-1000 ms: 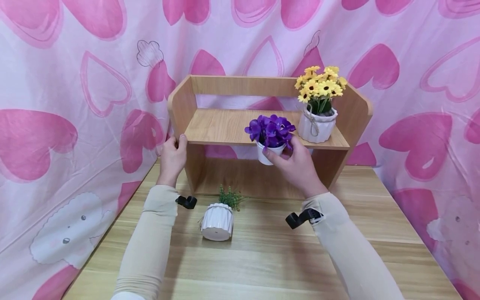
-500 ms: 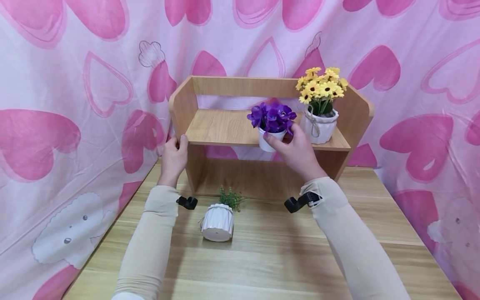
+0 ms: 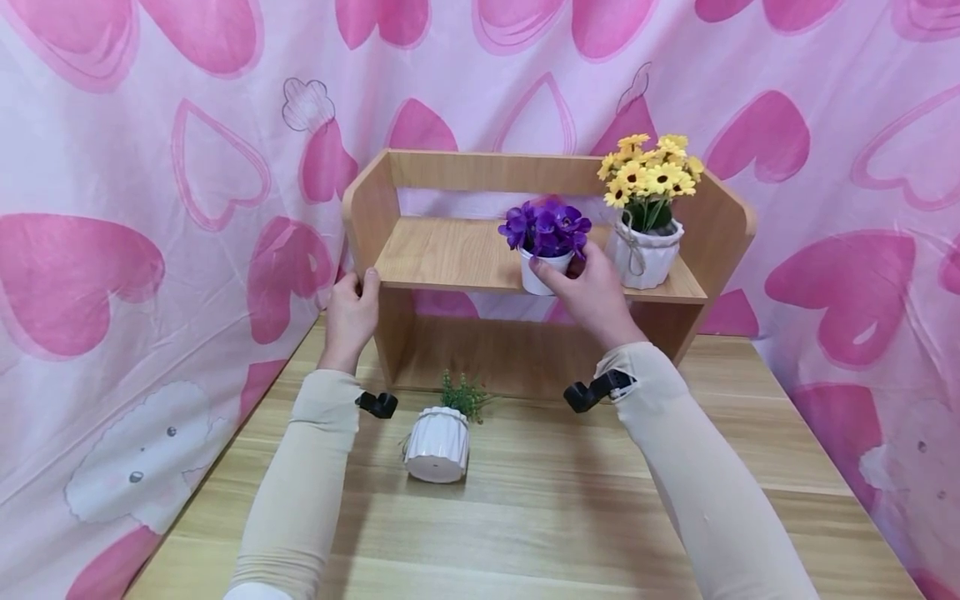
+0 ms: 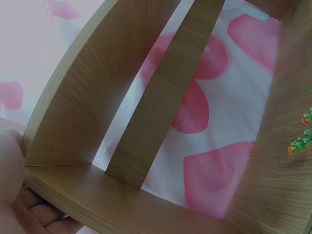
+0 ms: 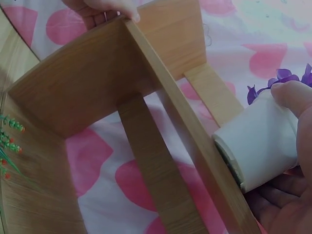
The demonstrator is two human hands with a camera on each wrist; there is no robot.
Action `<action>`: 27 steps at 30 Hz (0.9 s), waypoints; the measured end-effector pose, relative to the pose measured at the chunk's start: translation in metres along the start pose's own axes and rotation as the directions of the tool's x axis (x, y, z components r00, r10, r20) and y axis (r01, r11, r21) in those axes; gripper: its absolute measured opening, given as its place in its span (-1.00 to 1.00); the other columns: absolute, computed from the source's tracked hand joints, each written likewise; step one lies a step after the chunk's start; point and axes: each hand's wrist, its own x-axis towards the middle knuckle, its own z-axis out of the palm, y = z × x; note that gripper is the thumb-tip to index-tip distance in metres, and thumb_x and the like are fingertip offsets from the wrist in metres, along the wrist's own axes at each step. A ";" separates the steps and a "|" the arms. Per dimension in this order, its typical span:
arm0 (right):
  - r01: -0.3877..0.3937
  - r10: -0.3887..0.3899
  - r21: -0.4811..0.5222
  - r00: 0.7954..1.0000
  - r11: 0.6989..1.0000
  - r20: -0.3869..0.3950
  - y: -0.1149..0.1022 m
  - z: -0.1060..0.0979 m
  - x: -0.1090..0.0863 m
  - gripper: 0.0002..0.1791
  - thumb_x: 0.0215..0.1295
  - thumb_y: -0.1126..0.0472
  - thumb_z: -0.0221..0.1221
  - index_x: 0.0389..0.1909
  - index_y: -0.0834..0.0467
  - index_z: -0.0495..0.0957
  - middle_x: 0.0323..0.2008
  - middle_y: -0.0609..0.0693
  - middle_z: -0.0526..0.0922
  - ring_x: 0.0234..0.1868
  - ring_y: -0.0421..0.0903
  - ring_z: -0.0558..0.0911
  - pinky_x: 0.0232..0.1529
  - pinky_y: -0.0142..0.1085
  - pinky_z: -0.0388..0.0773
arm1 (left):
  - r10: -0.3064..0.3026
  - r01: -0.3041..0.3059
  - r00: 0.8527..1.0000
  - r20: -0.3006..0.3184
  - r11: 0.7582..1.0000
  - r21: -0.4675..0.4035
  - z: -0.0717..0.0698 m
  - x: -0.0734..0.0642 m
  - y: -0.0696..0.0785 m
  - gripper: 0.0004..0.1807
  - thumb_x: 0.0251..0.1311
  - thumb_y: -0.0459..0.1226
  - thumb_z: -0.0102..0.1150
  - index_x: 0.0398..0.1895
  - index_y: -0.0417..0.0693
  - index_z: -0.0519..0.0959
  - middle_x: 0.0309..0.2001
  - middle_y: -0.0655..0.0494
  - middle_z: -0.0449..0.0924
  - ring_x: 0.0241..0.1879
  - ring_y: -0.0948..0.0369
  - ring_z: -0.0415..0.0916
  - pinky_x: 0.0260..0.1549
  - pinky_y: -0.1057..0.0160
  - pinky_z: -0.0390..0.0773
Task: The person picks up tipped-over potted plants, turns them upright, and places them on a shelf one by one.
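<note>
My right hand (image 3: 596, 293) grips a small white pot of purple flowers (image 3: 546, 229), thumb on the near side, fingers round the far side. The pot's base is right at the front edge of the upper board of a wooden shelf (image 3: 450, 254); in the right wrist view the white pot (image 5: 261, 141) tilts beside that edge. My left hand (image 3: 351, 317) holds the shelf's left side where the upper board meets the side panel, thumb on top. In the left wrist view, the left hand's fingers (image 4: 41, 212) curl under the wood.
A white pot of yellow flowers (image 3: 648, 250) with a twine bow stands on the upper board's right end. On the table (image 3: 525, 517) a white ribbed pot with a green plant (image 3: 437, 446) lies on its side before the shelf. A heart-patterned curtain (image 3: 210, 167) hangs behind.
My right hand has raised the purple flower pot from below the upper board's front edge to the level of that board. The left hand has kept its hold on the shelf.
</note>
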 end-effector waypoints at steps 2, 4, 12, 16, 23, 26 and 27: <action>-0.005 0.005 -0.008 1.000 1.000 0.000 -0.001 0.001 0.002 -0.14 0.39 -0.21 0.39 0.55 0.11 0.36 0.45 0.16 0.57 0.35 0.08 0.61 0.44 0.03 0.54 | -0.003 0.003 1.000 0.005 1.000 -0.005 0.000 0.000 0.000 -0.45 0.63 0.09 -0.12 -0.32 -0.21 0.46 -0.35 -0.14 0.43 -0.22 -0.08 0.44 -0.29 0.08 0.38; -0.013 0.013 -0.019 1.000 1.000 0.003 -0.002 0.002 0.003 -0.13 0.38 -0.23 0.39 0.55 0.10 0.35 0.45 0.16 0.56 0.35 0.08 0.60 0.44 0.03 0.54 | 0.002 -0.002 1.000 0.003 1.000 -0.001 0.000 0.001 0.000 -0.45 0.63 0.09 -0.12 -0.34 -0.20 0.45 -0.38 -0.12 0.40 -0.27 -0.06 0.41 -0.31 0.09 0.37; -0.028 0.029 -0.046 1.000 0.999 0.011 -0.002 0.003 0.013 -0.10 0.39 -0.26 0.35 0.58 0.10 0.30 0.50 0.15 0.51 0.41 0.08 0.55 0.50 0.03 0.49 | 0.004 -0.004 1.000 0.002 1.000 0.006 0.000 0.001 -0.001 -0.46 0.63 0.09 -0.09 -0.36 -0.18 0.44 -0.40 -0.09 0.38 -0.30 -0.04 0.40 -0.35 0.11 0.38; -0.012 0.013 -0.068 1.000 0.998 0.012 -0.001 0.004 0.020 -0.11 0.40 -0.24 0.35 0.57 0.13 0.30 0.50 0.18 0.50 0.42 0.09 0.54 0.52 0.04 0.45 | 0.006 -0.006 1.000 -0.010 1.000 0.012 -0.001 0.001 -0.001 -0.45 0.63 0.09 -0.08 -0.35 -0.20 0.46 -0.39 -0.10 0.38 -0.29 -0.06 0.40 -0.33 0.11 0.37; -0.058 0.060 -0.077 0.998 0.995 0.033 0.002 0.003 0.029 -0.05 0.39 -0.31 0.33 0.61 0.09 0.26 0.56 0.14 0.44 0.48 0.07 0.50 0.57 0.01 0.39 | -0.003 0.004 1.000 -0.013 0.999 0.036 -0.001 -0.001 0.001 -0.45 0.63 0.09 -0.09 -0.27 -0.24 0.52 -0.34 -0.19 0.47 -0.22 -0.10 0.46 -0.26 0.08 0.40; -0.062 0.065 -0.083 0.997 0.995 0.035 0.001 0.003 0.031 -0.04 0.39 -0.32 0.33 0.62 0.07 0.25 0.57 0.14 0.44 0.51 0.08 0.48 0.58 0.02 0.38 | 0.005 -0.004 1.000 -0.017 0.999 0.034 -0.002 -0.001 0.001 -0.45 0.62 0.09 -0.10 -0.29 -0.23 0.51 -0.36 -0.18 0.45 -0.23 -0.10 0.44 -0.27 0.08 0.39; -0.062 0.065 -0.088 0.997 0.994 0.035 0.001 0.003 0.032 -0.03 0.38 -0.33 0.33 0.63 0.07 0.24 0.57 0.14 0.43 0.52 0.08 0.48 0.58 0.02 0.37 | 0.008 -0.008 1.000 -0.020 1.000 0.030 -0.002 -0.001 0.001 -0.45 0.62 0.08 -0.09 -0.31 -0.23 0.50 -0.37 -0.17 0.43 -0.24 -0.10 0.43 -0.27 0.07 0.38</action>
